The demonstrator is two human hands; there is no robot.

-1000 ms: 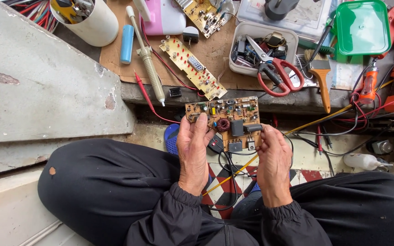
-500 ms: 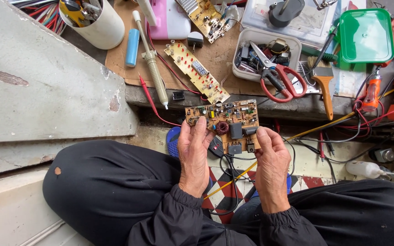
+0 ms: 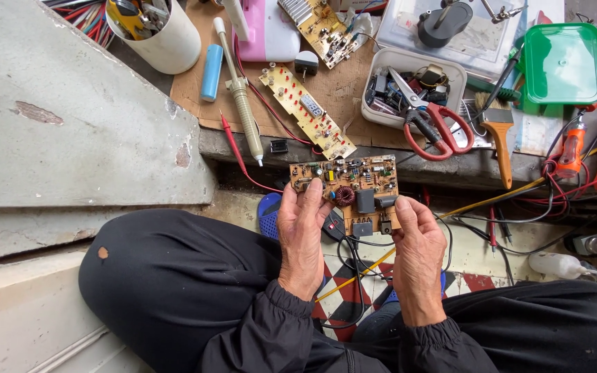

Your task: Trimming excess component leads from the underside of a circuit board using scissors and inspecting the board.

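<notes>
1. The counter (image 3: 326,83) carries loose tools: a white cup (image 3: 164,34) of pliers, a long soldering iron (image 3: 240,97), a narrow yellow LED board (image 3: 307,110), red-handled scissors (image 3: 433,124) across a parts tray (image 3: 381,114), a green lidded box (image 3: 564,63)
2. The brown circuit board (image 3: 350,190) is off the counter, held above the lap, component side up; no tool touches it, so the work looks to be at inspection only
3. Left hand (image 3: 303,231) pinches the board's left edge, thumb on top
4. Right hand (image 3: 417,242) closes on its lower right corner
</notes>
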